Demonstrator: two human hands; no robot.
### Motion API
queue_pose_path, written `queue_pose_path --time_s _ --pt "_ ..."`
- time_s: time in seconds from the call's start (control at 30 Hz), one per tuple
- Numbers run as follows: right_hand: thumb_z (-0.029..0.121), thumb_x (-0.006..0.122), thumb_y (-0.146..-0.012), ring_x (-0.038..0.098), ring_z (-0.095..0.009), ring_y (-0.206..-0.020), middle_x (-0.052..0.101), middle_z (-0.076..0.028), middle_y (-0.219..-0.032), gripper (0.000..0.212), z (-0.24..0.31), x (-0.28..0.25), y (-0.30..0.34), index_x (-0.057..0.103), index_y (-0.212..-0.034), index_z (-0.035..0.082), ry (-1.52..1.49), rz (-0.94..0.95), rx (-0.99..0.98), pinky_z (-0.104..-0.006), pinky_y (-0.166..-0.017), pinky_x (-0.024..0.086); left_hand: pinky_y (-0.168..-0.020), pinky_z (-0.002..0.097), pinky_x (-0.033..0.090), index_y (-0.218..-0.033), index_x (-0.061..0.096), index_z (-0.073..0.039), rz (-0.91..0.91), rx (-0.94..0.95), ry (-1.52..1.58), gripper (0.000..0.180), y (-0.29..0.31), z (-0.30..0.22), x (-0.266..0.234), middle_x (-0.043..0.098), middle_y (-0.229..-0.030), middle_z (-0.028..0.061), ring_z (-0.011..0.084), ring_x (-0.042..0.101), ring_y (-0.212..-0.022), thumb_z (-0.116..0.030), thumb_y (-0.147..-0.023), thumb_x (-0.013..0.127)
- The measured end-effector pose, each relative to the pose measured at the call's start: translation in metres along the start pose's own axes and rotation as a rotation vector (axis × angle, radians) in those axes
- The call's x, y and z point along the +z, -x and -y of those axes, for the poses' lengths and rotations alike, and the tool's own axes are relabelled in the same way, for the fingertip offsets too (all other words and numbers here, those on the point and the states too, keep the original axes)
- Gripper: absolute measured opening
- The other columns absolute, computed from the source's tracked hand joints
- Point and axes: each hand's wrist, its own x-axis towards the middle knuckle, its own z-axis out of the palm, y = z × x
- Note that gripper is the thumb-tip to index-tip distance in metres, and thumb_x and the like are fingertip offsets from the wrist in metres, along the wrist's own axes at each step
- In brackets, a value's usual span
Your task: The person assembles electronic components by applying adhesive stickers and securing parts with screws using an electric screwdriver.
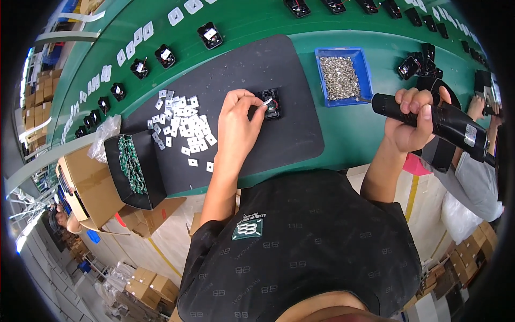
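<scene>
My left hand (238, 121) pinches a small white metal plate (266, 102) between thumb and fingertips. It holds the plate over an open black plastic housing (274, 110) with a red wire, which lies on the dark mat (289, 59). My right hand (412, 121) is wrapped round a black electric screwdriver (456, 126). The screwdriver's bit points left, its tip at the lower right corner of a blue tray (368, 70) full of small silver screws (339, 78). Whether a screw sits on the tip is too small to tell. Left of my left hand, many small white plates (185, 124) lie scattered.
A black box of green circuit boards (130, 166) stands at the left table edge beside a cardboard box (91, 182). Black housings (210, 35) and white pieces (175, 16) line the green surface behind. More black housings (421, 64) sit far right, near another person's hand (476, 107).
</scene>
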Motion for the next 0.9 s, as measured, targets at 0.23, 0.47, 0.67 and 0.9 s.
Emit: queue_pose_path --time_s 0.23,0.47,0.67,0.9 --pt "0.01 0.055 -0.083 0.046 -0.015 -0.058 0.048 -0.006 -0.069 0.052 0.0 0.002 0.002 0.035 -0.13 0.001 -0.006 -0.008 -0.006 -0.0338 -0.059 0.043 -0.083 0.0366 0.046 -0.079 0.064 0.0 0.029 0.062 -0.081 0.011 -0.012 0.001 0.011 0.059 -0.096 0.0123 0.03 0.057 -0.093 -0.001 -0.07 0.07" --pt "0.01 0.056 -0.082 0.047 -0.015 -0.057 0.049 -0.006 -0.069 0.054 0.0 0.008 0.003 0.034 -0.131 0.001 -0.016 0.008 0.005 -0.0342 -0.059 0.043 -0.082 0.0377 0.047 -0.098 0.059 -0.002 0.213 -0.168 0.05 0.026 -0.027 -0.005 0.012 0.063 -0.096 0.0119 0.0296 0.06 -0.088 -0.002 -0.072 0.066" --pt "0.014 0.055 -0.084 0.045 -0.014 -0.057 0.047 -0.004 -0.069 0.053 0.0 0.022 0.007 0.033 -0.132 0.005 -0.152 0.072 0.053 -0.0334 -0.059 0.043 -0.077 0.0356 0.049 -0.108 0.056 -0.002 -0.004 0.132 -0.025 0.038 -0.02 0.004 0.015 0.062 -0.093 0.0117 0.0277 0.06 -0.083 -0.002 -0.071 0.066" --pt "0.019 0.055 -0.086 0.044 -0.012 -0.058 0.044 0.0 -0.07 0.052 0.005 0.039 0.009 0.032 -0.132 0.013 -0.455 0.193 0.181 -0.0309 -0.062 0.041 -0.066 0.0286 0.052 -0.099 0.064 -0.003 0.016 0.239 0.337 0.033 0.005 -0.03 0.0 0.065 -0.088 0.0092 0.0185 0.062 -0.071 -0.004 -0.069 0.074"
